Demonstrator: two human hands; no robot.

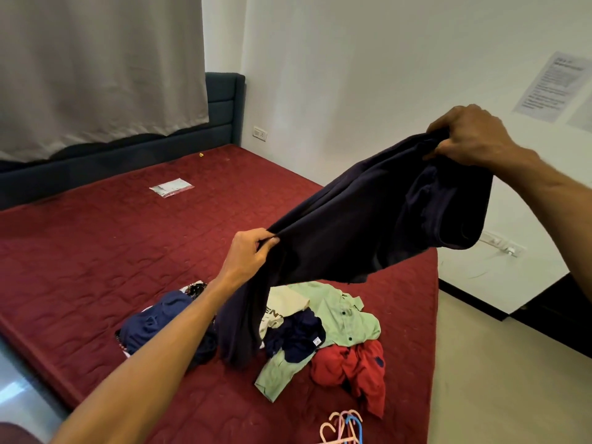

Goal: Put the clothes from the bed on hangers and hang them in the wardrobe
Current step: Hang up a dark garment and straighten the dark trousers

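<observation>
Navy fabric fills the middle of the view: a dark navy garment [368, 219] is held up above the bed [96, 251], stretched between both hands. The left hand [248, 254] pinches one edge of it, fingers [267, 241] curled tight on the cloth, low and near the centre. The right hand [471, 136] is raised higher and further out, its fingers clenched round a bunched edge of the same garment. One end of the cloth hangs down from the left hand and reaches the pile of clothes below.

That pile lies on the maroon quilted mattress near its foot. A light green shirt [339, 318] with dark buttons is spread across it, with a small navy garment [298, 334] lying on top of it. A red garment [355, 370] lies crumpled just beside the green shirt, toward the near edge. A blue garment [157, 322] sits partly behind the left forearm. A cream piece with dark lettering [282, 306] shows between them.

Pastel plastic hangers [342, 427], pink and blue, lie at the bed's near edge. A small clear packet [172, 187] lies further up the mattress, well apart from the clothes.
</observation>
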